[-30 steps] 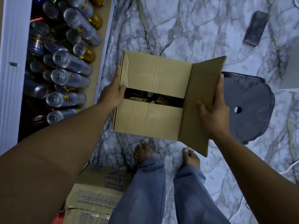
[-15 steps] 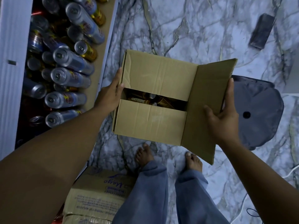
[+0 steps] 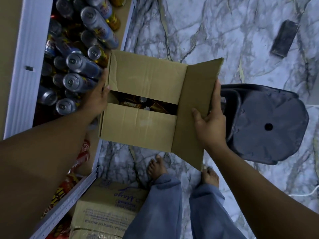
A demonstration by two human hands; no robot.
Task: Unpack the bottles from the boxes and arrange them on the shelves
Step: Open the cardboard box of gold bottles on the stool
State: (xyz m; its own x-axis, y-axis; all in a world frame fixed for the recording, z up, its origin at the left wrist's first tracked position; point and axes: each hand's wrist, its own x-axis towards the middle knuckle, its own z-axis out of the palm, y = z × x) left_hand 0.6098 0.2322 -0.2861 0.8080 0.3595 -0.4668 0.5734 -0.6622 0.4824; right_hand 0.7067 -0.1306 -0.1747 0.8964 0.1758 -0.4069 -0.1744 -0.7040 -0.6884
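Cardboard box (image 3: 143, 125) | bottles (image 3: 133, 105) inside, slot runs left-right | left hand (image 3: 98, 99) nearer — thumb hooked over box's left edge | right hand (image 3: 209, 121) pinches open flap (image 3: 198, 83)

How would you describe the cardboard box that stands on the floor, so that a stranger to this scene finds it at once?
Look at the marble floor, beside the white shelf unit, just left of the person's bare feet. The floor box rests there. Unlike the plain brown box held by the left hand and the right hand, it carries blue printed writing on top.
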